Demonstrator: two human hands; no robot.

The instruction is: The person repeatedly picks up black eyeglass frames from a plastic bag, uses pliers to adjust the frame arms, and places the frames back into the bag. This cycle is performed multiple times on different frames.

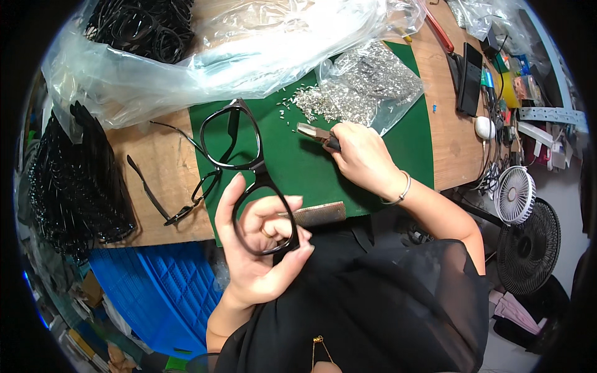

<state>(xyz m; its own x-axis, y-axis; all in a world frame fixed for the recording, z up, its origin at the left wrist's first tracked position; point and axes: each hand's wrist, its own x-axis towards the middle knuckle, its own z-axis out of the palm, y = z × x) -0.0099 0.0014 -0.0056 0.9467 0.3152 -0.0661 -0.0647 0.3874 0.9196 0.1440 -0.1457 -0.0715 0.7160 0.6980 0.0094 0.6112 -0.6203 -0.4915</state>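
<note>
Currently, taking the view's centre as the dial, the left hand (254,267) at 7 o'clock grasps the lower rim of a black eyeglass frame (256,166), which extends to 10 o'clock. The right hand (364,152), at 2 o'clock, is closed around pliers (319,134); their tip points to 10 o'clock, near loose metal parts (313,103) at 12 o'clock on the green mat (323,180). A second frame (177,217) lies at 9 o'clock.
</note>
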